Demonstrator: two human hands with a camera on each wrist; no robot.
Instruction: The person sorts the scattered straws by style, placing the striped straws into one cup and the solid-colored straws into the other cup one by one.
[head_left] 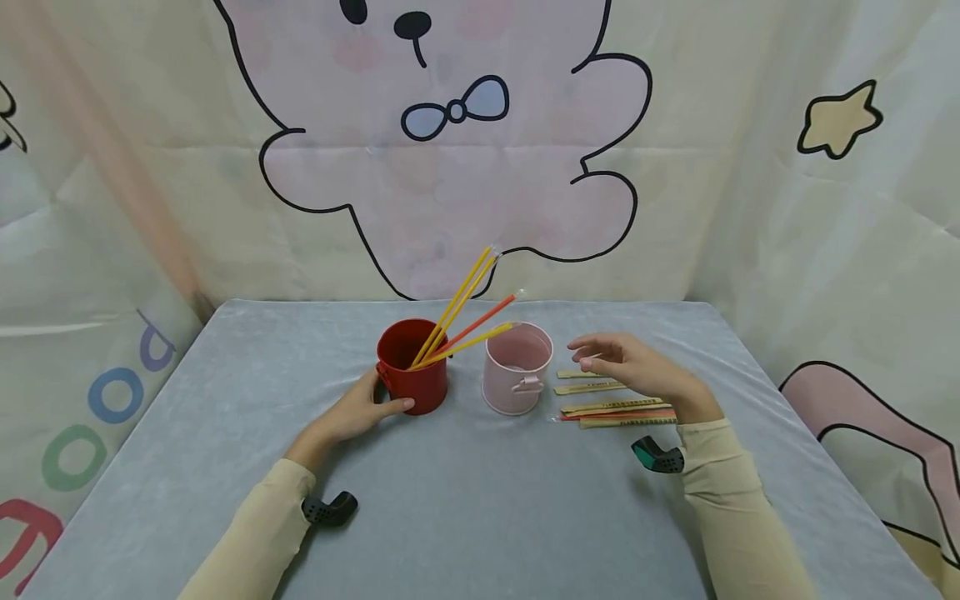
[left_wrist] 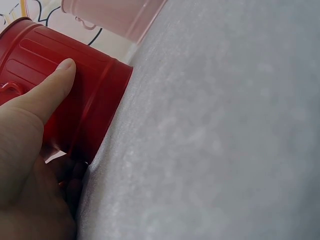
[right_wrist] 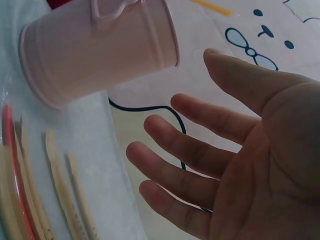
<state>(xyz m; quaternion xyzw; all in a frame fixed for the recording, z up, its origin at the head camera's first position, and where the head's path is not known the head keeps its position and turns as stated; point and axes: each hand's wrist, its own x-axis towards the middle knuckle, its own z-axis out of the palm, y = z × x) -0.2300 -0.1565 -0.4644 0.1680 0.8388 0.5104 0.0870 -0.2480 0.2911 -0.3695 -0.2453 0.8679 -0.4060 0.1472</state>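
Observation:
My left hand holds a small red metal bucket standing upright on the table. In the left wrist view its thumb presses the bucket's side, while the other fingers curl low behind it, partly in shadow. Slim yellow sticks and an orange stick lean out of this bucket to the right, with clear wrap at their tips. My right hand hovers with loosely bent fingers, holding nothing. Beneath it lie several thin tan sticks with printed marks, and a red one among them.
An upright pale pink bucket with a small side handle stands between the red bucket and the right hand. Grey-blue cloth covers the table. Printed curtains hang behind and at both sides.

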